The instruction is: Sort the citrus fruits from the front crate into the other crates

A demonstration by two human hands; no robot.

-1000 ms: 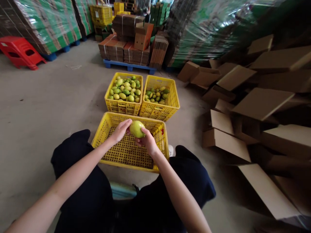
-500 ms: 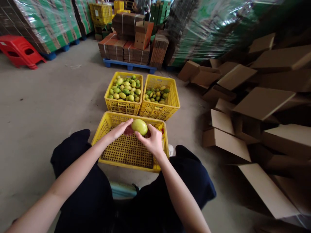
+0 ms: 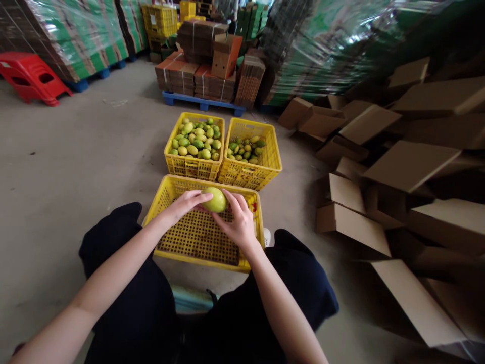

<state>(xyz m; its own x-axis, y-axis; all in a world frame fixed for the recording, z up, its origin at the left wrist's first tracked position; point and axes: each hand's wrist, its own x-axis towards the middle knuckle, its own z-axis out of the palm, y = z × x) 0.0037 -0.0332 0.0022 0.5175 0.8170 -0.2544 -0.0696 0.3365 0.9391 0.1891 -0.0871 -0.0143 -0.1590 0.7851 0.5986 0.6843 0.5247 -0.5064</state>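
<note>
A smooth, oval yellow-green fruit (image 3: 215, 200) is held between both hands, above the near yellow crate (image 3: 197, 245). My left hand (image 3: 184, 206) is closed against its left side, with fingertips laid over the skin. My right hand (image 3: 238, 220) grips it from the right, thumb below and fingers at the upper edge. The perforated bottom of the near crate shows beneath my hands. Just beyond stand two more yellow crates: the left crate (image 3: 194, 169) is heaped with similar green and yellow fruit (image 3: 197, 139), while the right crate (image 3: 271, 151) holds a lower layer.
Opened cardboard boxes (image 3: 359, 227) are piled along the right. Behind the crates, bundled flat cartons (image 3: 212, 83) rest on a blue pallet (image 3: 204, 103). A red stool (image 3: 32, 78) is at the far left, near wrapped green stacks (image 3: 83, 40). My knees flank the near crate.
My left hand has come in from beside the fruit and its fingers now lie on it. The fruit has shifted slightly left and turned, and my right-hand fingers have moved up around it.
</note>
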